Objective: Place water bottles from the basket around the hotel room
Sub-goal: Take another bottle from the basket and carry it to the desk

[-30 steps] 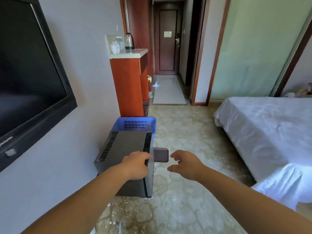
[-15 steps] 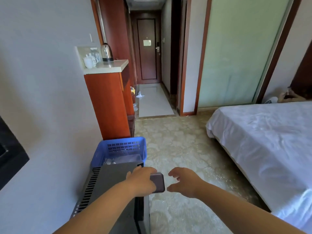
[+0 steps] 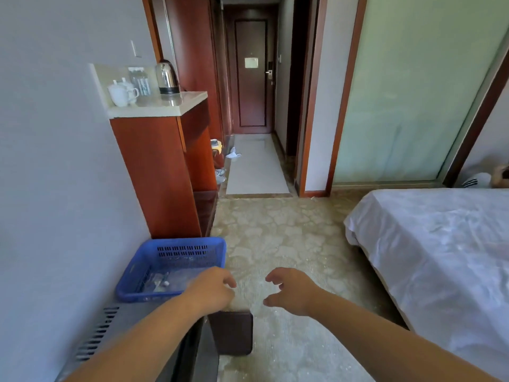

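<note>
A blue plastic basket sits on top of a dark grey box, against the left wall. Clear water bottles lie on its floor. My left hand hovers at the basket's near right corner, fingers loosely curled, holding nothing. My right hand hangs over the carpet to the right of the basket, fingers spread and bent, empty. Further back, more water bottles stand on the counter of the wooden cabinet.
A dark grey box fills the lower left, with a dark brown block beside it. White cups and a kettle share the counter. A white bed lies right. Patterned carpet runs to the entrance door.
The view has moved forward, so the basket and cabinet are closer and the bottles inside show. My left hand has shifted from the dark block to the basket's corner.
</note>
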The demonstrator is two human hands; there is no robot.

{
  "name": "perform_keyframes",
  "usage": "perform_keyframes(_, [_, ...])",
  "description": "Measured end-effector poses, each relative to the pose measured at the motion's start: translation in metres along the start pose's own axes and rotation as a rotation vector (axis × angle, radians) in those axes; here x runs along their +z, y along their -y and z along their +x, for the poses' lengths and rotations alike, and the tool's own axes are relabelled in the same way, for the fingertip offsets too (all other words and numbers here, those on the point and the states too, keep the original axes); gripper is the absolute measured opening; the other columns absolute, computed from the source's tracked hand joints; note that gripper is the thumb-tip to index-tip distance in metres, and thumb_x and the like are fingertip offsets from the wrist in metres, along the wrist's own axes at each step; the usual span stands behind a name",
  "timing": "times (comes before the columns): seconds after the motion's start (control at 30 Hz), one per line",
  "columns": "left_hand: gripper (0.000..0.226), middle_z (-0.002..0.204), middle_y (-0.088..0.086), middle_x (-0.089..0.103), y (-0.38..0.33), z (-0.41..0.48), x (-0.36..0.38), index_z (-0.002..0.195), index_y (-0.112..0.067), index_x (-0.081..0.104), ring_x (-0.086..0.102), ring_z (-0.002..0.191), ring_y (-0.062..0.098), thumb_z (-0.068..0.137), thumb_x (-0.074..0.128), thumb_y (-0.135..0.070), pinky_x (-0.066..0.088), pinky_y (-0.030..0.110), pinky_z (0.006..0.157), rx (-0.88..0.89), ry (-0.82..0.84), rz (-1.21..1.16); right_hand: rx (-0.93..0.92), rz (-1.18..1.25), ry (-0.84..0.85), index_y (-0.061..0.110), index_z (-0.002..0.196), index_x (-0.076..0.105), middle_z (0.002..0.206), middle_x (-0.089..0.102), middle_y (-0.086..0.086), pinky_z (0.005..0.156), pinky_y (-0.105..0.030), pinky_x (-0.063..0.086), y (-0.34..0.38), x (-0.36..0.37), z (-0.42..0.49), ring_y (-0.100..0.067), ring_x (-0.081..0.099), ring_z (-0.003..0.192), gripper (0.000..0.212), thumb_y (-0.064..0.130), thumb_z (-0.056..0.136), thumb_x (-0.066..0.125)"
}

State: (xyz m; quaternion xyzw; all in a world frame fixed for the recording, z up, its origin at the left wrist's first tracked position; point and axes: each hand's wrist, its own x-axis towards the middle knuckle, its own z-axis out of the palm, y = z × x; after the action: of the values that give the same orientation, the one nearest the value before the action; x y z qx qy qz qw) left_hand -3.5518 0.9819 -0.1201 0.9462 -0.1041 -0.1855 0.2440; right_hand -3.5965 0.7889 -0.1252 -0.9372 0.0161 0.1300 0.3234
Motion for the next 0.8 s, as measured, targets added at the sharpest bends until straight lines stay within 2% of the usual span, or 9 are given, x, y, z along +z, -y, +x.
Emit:
perform_keyframes(0.13, [0.036,0.133,0.001,0.056,-0.021,0.051,-0.005,0.123,-0.018,0.059,0.054,0.118,0.016,0.088,0.053,-0.023,0.04,0.021,0.088,-0.038,-0.023,-0.055,-0.084,-0.089,0.055,0.02,0.129,0.051,0.133,0.051,-0.002,0.093,-0.025,0.041,-0.016,-0.049,0.06,-0.017,0.05,0.12,0.056,0.034,0.079,0.071])
perform_keyframes(0.27, [0.045,0.143,0.002,0.046,-0.023,0.091,-0.012,0.133,-0.017,0.049,0.041,0.132,0.018,0.088,0.052,-0.016,0.033,0.026,0.104,-0.079,-0.027,0.033,-0.138,-0.113,0.088,0.017,0.131,0.05,0.135,0.051,-0.002,0.096,-0.025,0.04,-0.024,-0.075,0.107,-0.018,0.049,0.121,0.056,0.03,0.08,0.07])
perform_keyframes(0.3, [0.041,0.14,0.004,0.048,-0.022,0.101,-0.014,0.128,-0.017,0.052,0.043,0.13,0.019,0.087,0.052,-0.013,0.034,0.028,0.104,-0.092,-0.015,0.051,-0.15,-0.128,0.099,0.016,0.132,0.049,0.135,0.051,-0.003,0.096,-0.026,0.041,-0.026,-0.079,0.118,-0.018,0.049,0.122,0.057,0.028,0.08,0.07])
perform_keyframes(0.37, [0.018,0.109,-0.001,0.059,-0.014,0.124,-0.017,0.092,-0.025,0.056,0.052,0.113,0.02,0.086,0.05,-0.008,0.04,0.031,0.091,-0.12,-0.012,0.058,-0.171,-0.147,0.116,0.016,0.133,0.049,0.135,0.052,-0.004,0.097,-0.026,0.041,-0.029,-0.085,0.14,-0.018,0.05,0.121,0.057,0.025,0.081,0.07])
perform_keyframes(0.43, [0.035,0.079,-0.014,0.043,-0.009,0.148,-0.018,0.069,-0.034,0.036,0.048,0.096,0.016,0.086,0.048,-0.007,0.039,0.03,0.08,-0.122,-0.009,0.038,-0.179,-0.151,0.124,0.017,0.133,0.048,0.136,0.051,-0.003,0.097,-0.025,0.041,-0.034,-0.089,0.164,-0.017,0.05,0.122,0.057,0.022,0.081,0.07])
perform_keyframes(0.5, [0.023,0.088,-0.007,0.053,0.0,0.171,-0.021,0.082,-0.031,0.05,0.051,0.098,0.019,0.09,0.046,-0.01,0.043,0.034,0.086,-0.135,0.01,0.023,-0.182,-0.15,0.135,0.018,0.134,0.048,0.137,0.051,-0.002,0.096,-0.024,0.041,-0.037,-0.093,0.19,-0.016,0.05,0.122,0.058,0.02,0.081,0.07])
perform_keyframes(0.53, [0.02,0.106,0.002,0.059,0.008,0.185,-0.023,0.102,-0.021,0.058,0.053,0.107,0.023,0.091,0.046,-0.01,0.042,0.034,0.093,-0.146,0.014,0.033,-0.185,-0.15,0.14,0.018,0.134,0.048,0.137,0.05,-0.002,0.097,-0.024,0.042,-0.038,-0.094,0.205,-0.016,0.049,0.123,0.058,0.019,0.081,0.069])
perform_keyframes(0.6, [0.042,0.136,0.009,0.049,0.026,0.212,-0.032,0.132,-0.01,0.047,0.047,0.125,0.024,0.09,0.046,-0.007,0.037,0.031,0.102,-0.205,-0.001,0.043,-0.186,-0.144,0.153,0.017,0.133,0.048,0.138,0.05,-0.003,0.098,-0.025,0.043,-0.036,-0.096,0.238,-0.017,0.049,0.124,0.055,0.012,0.082,0.067])
perform_keyframes(0.8, [0.035,0.123,0.002,0.052,0.086,0.293,-0.076,0.123,-0.016,0.049,0.052,0.103,0.017,0.089,0.045,-0.01,0.044,0.03,0.088,-0.297,-0.058,0.016,-0.236,-0.184,0.211,0.013,0.121,0.057,0.128,0.056,-0.005,0.089,-0.025,0.046,0.0,-0.094,0.354,-0.019,0.054,0.118,0.043,0.0,0.08,0.058])
